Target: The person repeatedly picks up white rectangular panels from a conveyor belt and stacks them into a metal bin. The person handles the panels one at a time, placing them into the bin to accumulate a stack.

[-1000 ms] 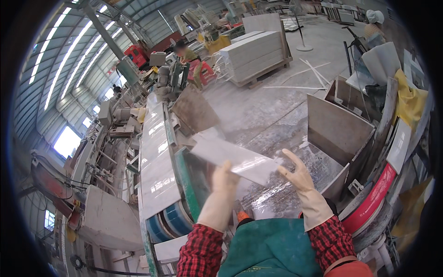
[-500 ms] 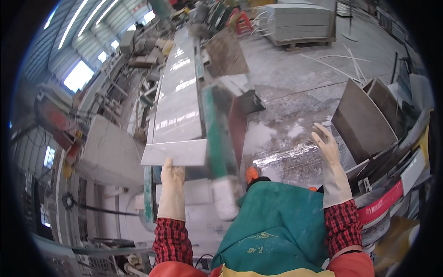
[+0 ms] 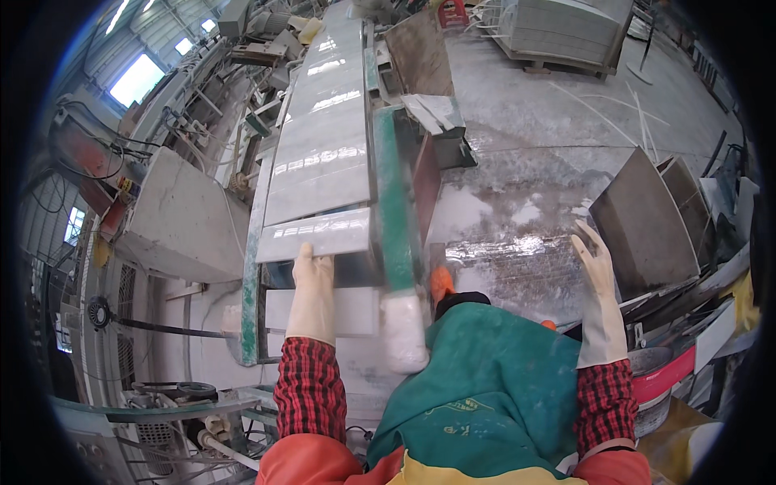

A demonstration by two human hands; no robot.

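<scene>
The left grip (image 3: 311,271), gloved and flat rather than clenched, presses its fingertips against the near edge of the pale stone slab (image 3: 319,234), whose long axis runs crosswise just ahead, while the right grip (image 3: 594,259) hangs open, well apart.

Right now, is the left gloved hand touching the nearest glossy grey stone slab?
Touching: the head view shows the left hand with fingertips on the slab near edge.

Pale grey stone slab (image 3: 319,234), glossy (wet sheen), flat on conveyor's near end
</scene>
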